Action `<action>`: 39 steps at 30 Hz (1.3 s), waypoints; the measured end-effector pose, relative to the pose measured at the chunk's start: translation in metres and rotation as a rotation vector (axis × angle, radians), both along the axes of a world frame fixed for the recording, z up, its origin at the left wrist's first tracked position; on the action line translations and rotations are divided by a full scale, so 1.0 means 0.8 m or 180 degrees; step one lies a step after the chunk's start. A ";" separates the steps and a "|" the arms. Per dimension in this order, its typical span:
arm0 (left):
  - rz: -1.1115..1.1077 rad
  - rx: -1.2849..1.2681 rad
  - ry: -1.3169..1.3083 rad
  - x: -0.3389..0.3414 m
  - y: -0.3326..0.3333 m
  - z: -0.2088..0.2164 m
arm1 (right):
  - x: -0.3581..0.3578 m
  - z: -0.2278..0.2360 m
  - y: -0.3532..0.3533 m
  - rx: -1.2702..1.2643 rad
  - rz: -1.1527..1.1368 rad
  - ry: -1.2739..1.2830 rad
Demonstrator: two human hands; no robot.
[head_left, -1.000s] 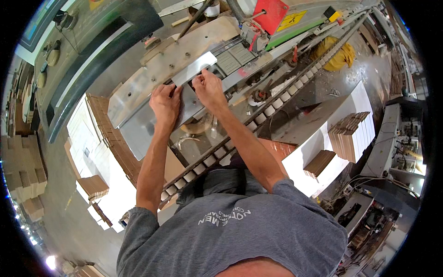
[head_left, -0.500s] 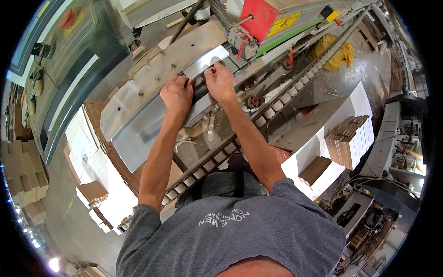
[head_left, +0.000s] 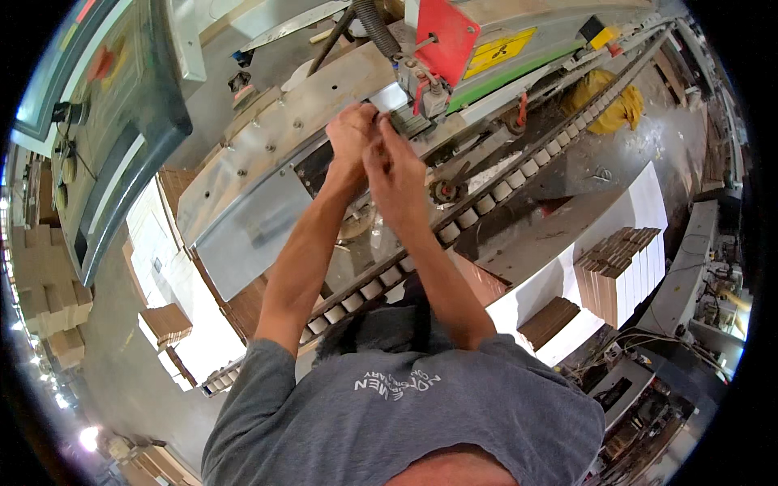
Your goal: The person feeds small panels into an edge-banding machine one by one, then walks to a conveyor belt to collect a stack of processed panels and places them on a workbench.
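Note:
My left hand (head_left: 350, 138) is closed at the inner end of the metal feed table, its fingertips over the edge of a small bright white or silvery flat piece (head_left: 389, 97). What those fingers hold is hidden. My right hand (head_left: 395, 170) is close against it, fingers bent together near the left fingertips; anything between them is too small to make out. The flat piece lies beside the slotted metal block (head_left: 409, 121) of the machine. To the left slopes a shiny grey metal plate (head_left: 251, 231), with a dark gap (head_left: 316, 170) between it and my left hand.
A red guard plate (head_left: 446, 40) and a ribbed hose (head_left: 374, 28) rise beyond my hands. A roller rail (head_left: 486, 205) crosses in front of me. Stacked white cartons (head_left: 620, 271) stand at right, more white board (head_left: 166, 275) at left. A yellow bag (head_left: 612, 105) lies far right.
My left hand has moved right and slightly up, closing in on my right hand, which has dropped slightly. The bright flat piece shows less and sits farther right.

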State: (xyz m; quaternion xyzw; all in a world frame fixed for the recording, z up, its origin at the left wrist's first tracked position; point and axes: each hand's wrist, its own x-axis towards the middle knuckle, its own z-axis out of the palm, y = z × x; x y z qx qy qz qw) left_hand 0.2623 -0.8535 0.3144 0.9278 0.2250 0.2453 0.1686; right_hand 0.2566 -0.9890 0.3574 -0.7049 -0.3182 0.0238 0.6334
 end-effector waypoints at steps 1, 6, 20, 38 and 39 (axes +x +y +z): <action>0.0075 -0.0278 0.0073 0.008 0.006 -0.003 | -0.015 0.010 -0.011 0.0026 0.0024 0.0005; -0.0078 0.0059 -0.0251 0.034 -0.012 0.020 | -0.046 0.037 -0.074 0.0164 0.0351 0.0607; -0.2308 -0.3643 0.0392 -0.120 -0.373 0.015 | -0.125 0.030 -0.550 -0.0760 -0.4041 0.1036; -0.3022 -0.3306 0.3054 0.042 -0.590 -0.065 | -0.099 -0.134 -0.493 0.2057 -0.3410 0.3091; -0.3151 -0.3137 0.3256 0.058 -0.588 -0.067 | -0.089 -0.142 -0.481 0.2279 -0.3519 0.3075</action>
